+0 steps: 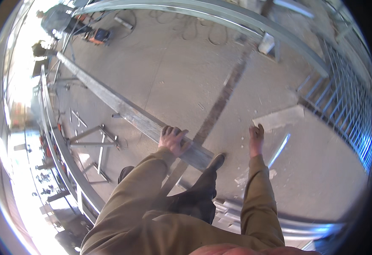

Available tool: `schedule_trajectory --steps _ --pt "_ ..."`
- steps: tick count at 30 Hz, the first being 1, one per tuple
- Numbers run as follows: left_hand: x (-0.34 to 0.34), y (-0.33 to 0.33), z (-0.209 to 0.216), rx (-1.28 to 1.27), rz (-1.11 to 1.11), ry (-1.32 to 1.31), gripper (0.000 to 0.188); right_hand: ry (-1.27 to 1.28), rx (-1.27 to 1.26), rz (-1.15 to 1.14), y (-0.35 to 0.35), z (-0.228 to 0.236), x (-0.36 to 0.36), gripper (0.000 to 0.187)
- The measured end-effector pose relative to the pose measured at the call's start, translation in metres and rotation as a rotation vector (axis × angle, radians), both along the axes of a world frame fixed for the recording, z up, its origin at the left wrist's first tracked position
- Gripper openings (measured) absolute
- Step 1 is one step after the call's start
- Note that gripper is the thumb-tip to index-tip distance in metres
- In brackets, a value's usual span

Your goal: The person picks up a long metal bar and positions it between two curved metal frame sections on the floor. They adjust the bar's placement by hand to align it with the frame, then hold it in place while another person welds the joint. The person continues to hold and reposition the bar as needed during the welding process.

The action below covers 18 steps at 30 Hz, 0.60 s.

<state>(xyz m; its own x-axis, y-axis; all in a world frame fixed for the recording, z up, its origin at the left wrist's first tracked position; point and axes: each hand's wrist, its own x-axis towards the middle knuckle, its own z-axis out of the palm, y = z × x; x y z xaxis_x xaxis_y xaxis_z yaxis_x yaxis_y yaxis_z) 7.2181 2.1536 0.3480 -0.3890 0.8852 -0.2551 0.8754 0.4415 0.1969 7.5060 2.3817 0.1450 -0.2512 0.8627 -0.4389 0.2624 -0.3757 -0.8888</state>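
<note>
Dusty grey floor (186,80) spreads out below me. From the upper left, the long beam (128,112) slants down to my left hand (173,139), laid across it, fingers bent near its far edge; whether they clasp it, I cannot tell. Rightward, my right hand (257,131) curls narrowly near a pale sheet (281,117), its contents hidden.
</note>
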Motion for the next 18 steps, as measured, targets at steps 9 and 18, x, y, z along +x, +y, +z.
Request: schedule_trajectory --steps 9,18 --pt "-0.019 -0.007 0.008 -0.053 0.054 -0.156 0.062 0.025 -0.168 -0.069 0.093 0.101 -0.253 0.083" --pt "-0.032 -0.009 0.006 -0.008 0.040 -0.227 0.061 -0.214 0.086 -0.087 0.082 0.097 -0.266 0.069"
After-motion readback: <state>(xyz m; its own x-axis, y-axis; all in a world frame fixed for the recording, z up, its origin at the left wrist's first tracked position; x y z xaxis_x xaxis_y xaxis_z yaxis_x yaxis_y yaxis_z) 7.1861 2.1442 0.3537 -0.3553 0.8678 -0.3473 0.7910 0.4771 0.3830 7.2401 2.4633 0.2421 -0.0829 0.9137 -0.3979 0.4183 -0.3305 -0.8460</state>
